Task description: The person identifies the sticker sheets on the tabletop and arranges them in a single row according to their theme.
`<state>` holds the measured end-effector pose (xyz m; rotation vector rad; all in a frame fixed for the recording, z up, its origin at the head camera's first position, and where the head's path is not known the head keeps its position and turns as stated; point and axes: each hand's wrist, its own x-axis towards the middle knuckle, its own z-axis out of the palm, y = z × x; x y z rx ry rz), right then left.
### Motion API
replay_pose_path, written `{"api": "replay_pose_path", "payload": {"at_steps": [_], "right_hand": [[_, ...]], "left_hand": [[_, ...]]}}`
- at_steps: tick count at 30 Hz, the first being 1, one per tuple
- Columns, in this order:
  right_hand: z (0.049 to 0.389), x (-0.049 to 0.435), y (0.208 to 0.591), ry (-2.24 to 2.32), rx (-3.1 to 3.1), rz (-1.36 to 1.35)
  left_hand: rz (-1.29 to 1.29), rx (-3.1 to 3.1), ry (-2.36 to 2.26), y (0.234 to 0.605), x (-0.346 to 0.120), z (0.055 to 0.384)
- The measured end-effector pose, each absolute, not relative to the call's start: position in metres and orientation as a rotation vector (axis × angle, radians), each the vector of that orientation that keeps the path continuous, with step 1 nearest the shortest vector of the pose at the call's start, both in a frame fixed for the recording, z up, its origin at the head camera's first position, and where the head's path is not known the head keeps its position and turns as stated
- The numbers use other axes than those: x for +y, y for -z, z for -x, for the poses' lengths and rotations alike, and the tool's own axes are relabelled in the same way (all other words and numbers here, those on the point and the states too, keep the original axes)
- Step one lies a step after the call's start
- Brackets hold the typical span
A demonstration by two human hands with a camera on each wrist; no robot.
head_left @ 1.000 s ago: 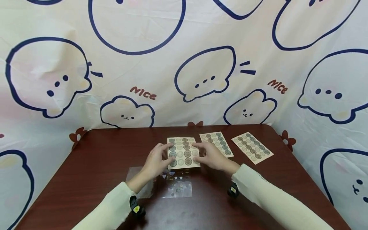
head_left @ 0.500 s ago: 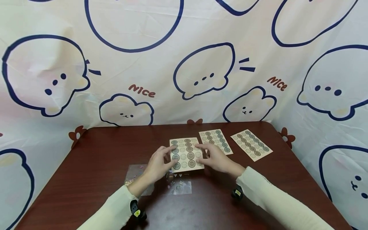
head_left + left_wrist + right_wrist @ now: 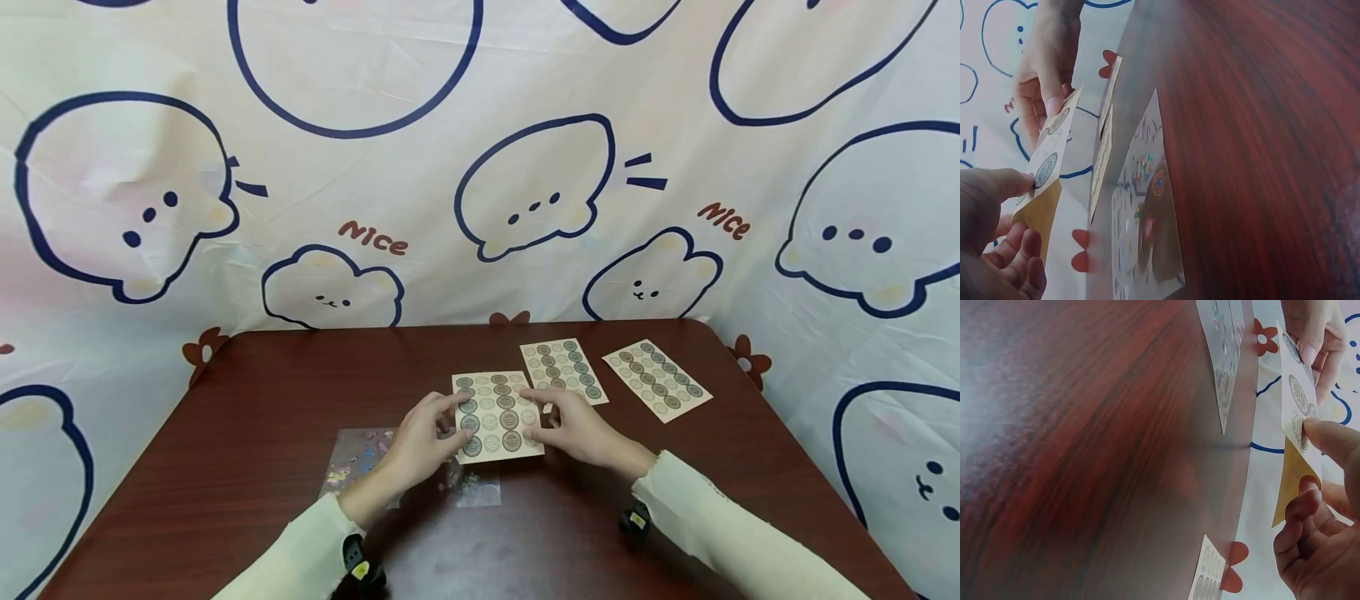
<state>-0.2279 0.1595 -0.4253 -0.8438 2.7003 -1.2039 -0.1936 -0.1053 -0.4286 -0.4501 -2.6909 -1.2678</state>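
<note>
A cream sheet of round stickers (image 3: 498, 417), printed in rows of grey, brown and pale circles, is held up above the table. My left hand (image 3: 423, 437) pinches its left edge between thumb and fingers. On the opposite edge, my right hand (image 3: 581, 429) pinches it the same way. The left wrist view shows the sheet tilted, with yellow-brown paper (image 3: 1044, 212) at its back and my thumb on the printed face. From the right wrist, the sticker sheet (image 3: 1299, 394) also appears raised off the tabletop.
Two similar sticker sheets lie farther back, one nearer (image 3: 562, 367) and one farther right (image 3: 656, 379). Under my left forearm is a clear sheet with small colourful stickers (image 3: 356, 458); another clear sheet (image 3: 478, 492) lies beside it. The brown table (image 3: 285, 392) meets a printed cloth backdrop.
Both hands have carried the sticker sheet a little right and nearer to me. More of the colourful clear sheet now shows beside my left arm.
</note>
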Motion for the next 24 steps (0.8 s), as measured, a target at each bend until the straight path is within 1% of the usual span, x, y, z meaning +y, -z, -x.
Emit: {"api": "replay_pose_path", "payload": {"at_steps": [13, 24], "right_hand": [[0.22, 0.174, 0.428, 1.159, 2.752, 0.9], [0.213, 0.185, 0.428, 1.116, 2.764, 0.876]], "left_hand": [[0.511, -2.716, 1.287, 0.431, -0.095, 0.19], [0.568, -2.734, 1.24, 0.431, -0.086, 0.187]]}}
